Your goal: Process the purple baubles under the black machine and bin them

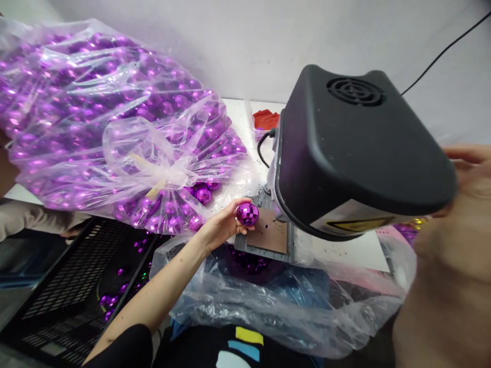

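Observation:
A shiny purple mirror-ball ornament [247, 214] sits in the fingers of my left hand [226, 221]. The hand holds it just above the left edge of a brown square plate [268, 231] with a small dark hole, which lies on a grey slotted metal base [290, 248]. Over the base's right side hangs a black machine head [364, 148] with a round vent and a yellow warning label. My right hand [470, 166] is at the far right end of this housing, blurred, its fingertips partly hidden behind it.
A large tied clear bag [164, 174] full of purple ornaments fills the left. Below it stands a black crate [57, 286] with loose ornaments. Clear plastic sheeting [284, 306] hangs at the table front. Another person's hand [72, 232] shows at left. A red cloth [266, 119] lies behind.

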{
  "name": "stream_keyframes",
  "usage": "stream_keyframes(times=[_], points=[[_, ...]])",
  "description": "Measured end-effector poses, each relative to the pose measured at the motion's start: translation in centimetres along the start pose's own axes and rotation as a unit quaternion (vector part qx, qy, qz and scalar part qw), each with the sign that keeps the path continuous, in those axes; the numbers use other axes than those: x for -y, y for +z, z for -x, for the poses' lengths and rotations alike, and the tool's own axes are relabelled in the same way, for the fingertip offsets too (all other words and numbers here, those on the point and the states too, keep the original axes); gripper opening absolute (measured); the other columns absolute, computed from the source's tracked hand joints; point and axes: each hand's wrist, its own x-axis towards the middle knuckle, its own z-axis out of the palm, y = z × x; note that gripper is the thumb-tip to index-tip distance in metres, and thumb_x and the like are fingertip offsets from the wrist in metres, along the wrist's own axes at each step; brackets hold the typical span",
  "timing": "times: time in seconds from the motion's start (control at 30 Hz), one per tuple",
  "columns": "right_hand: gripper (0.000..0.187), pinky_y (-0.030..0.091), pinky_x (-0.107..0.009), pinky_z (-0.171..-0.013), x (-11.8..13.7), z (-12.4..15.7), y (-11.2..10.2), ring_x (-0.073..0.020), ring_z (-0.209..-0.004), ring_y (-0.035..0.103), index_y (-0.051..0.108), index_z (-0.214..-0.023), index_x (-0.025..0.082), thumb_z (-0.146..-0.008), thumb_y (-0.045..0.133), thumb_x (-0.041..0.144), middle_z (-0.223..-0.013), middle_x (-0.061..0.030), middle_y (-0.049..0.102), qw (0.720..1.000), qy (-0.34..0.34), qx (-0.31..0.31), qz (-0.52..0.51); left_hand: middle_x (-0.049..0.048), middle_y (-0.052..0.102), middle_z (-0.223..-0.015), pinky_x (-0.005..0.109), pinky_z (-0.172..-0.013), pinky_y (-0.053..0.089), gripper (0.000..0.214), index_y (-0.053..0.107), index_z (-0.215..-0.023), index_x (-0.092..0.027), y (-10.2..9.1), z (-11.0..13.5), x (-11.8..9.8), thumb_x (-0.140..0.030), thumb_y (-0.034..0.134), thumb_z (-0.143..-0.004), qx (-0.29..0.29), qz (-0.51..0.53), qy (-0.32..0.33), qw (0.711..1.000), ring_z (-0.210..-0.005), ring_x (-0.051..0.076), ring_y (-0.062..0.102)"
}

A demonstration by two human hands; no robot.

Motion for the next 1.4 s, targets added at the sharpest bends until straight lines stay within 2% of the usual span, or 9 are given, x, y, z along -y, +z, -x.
stream_keyframes(times=[0.07,0.2,0.37,0.53,0.67,0.83,1.07,1.27,1.4], points=[[0.059,0.039,-0.016,-0.06,1.1,-0.1,0.8,-0.0027,-0.073,0.053,0.07,-0.105,0.015,-0.088,0.05,0.067,-0.079,-0.005,0.054,0.999,0.032,0.003,0.009,0.0041,0.074,-0.091,0.025,-0.06,0.06,0.035,0.065,-0.111,-0.021,-0.1,-0.4,0.3,-0.048,0.071,-0.089,-0.026,0.025,0.013,0.999,-0.074,0.018,0.075],[0.068,0.038,-0.019,-0.052,2.9,-0.5,1.5,-0.0046,-0.065,0.054,0.071,-0.099,0.015,-0.084,0.047,0.077,-0.073,-0.0044,0.056,0.997,0.058,0.047,0.015,0.0046,0.076,-0.087,0.027,-0.064,0.062,0.022,0.069,-0.102,-0.016,0.0,-1.1,0.7,-0.031,0.075,-0.086,-0.074,0.055,0.003,0.996,-0.072,0.017,0.074],[0.038,0.037,-0.016,-0.051,3.3,-0.7,1.9,0.0,-0.058,0.048,0.068,-0.09,0.016,-0.089,0.059,0.052,-0.067,0.001,0.05,0.994,0.03,0.1,0.019,0.0078,0.078,-0.092,0.031,-0.085,0.06,0.021,0.073,-0.095,-0.011,0.5,-0.9,0.8,-0.019,0.081,-0.077,-0.062,0.07,-0.022,0.995,-0.084,0.018,0.075],[0.025,0.033,-0.014,-0.05,2.7,-0.6,1.9,0.0005,-0.059,0.046,0.066,-0.085,0.015,-0.089,0.061,0.039,-0.065,0.0021,0.046,0.995,0.01,0.098,0.034,0.0064,0.077,-0.098,0.028,-0.088,0.054,0.039,0.073,-0.104,-0.013,0.6,-0.9,1.5,-0.032,0.087,-0.073,-0.1,-0.107,0.044,0.988,-0.087,0.016,0.071],[0.023,0.032,-0.012,-0.052,2.3,-0.5,2.2,0.002,-0.061,0.043,0.067,-0.086,0.015,-0.089,0.061,0.037,-0.066,0.002,0.046,0.997,0.006,0.074,0.027,0.0071,0.073,-0.111,0.033,-0.098,0.05,0.05,0.068,-0.118,-0.017,0.9,-1.2,3.0,-0.035,0.085,-0.074,-0.115,-0.264,0.138,0.948,-0.104,0.022,0.067],[0.025,0.03,-0.012,-0.053,2.2,-0.4,2.4,0.0028,-0.063,0.04,0.065,-0.084,0.013,-0.086,0.066,0.037,-0.068,0.0009,0.044,0.998,0.009,0.063,0.026,0.0104,0.065,-0.134,0.043,-0.113,0.04,0.055,0.064,-0.13,-0.022,1.3,-1.4,4.7,-0.034,0.08,-0.08,-0.11,-0.398,0.172,0.895,-0.124,0.029,0.059],[0.033,0.028,-0.012,-0.052,2.7,-0.4,2.3,0.003,-0.063,0.037,0.064,-0.081,0.012,-0.086,0.064,0.044,-0.068,0.0008,0.042,0.997,0.024,0.064,0.045,0.0116,0.063,-0.132,0.052,-0.119,0.032,0.046,0.061,-0.128,-0.025,1.9,-1.8,5.8,-0.036,0.074,-0.085,-0.039,-0.477,0.166,0.862,-0.132,0.033,0.051],[0.037,0.024,-0.011,-0.05,3.2,-0.4,2.1,0.0037,-0.06,0.034,0.064,-0.08,0.012,-0.088,0.06,0.048,-0.065,0.0006,0.036,0.996,0.013,0.074,0.056,0.0123,0.061,-0.131,0.053,-0.117,0.032,0.052,0.057,-0.129,-0.024,2.0,-1.9,6.7,-0.04,0.074,-0.083,-0.06,-0.496,0.164,0.851,-0.128,0.034,0.052],[0.04,0.021,-0.011,-0.048,3.4,-0.7,1.9,0.0039,-0.056,0.031,0.065,-0.082,0.013,-0.089,0.058,0.052,-0.06,0.0015,0.032,0.992,0.012,0.094,0.079,0.0121,0.061,-0.133,0.053,-0.123,0.02,0.052,0.06,-0.128,-0.022,2.3,-1.8,6.6,-0.045,0.073,-0.083,-0.072,-0.508,0.168,0.842,-0.131,0.034,0.049]])
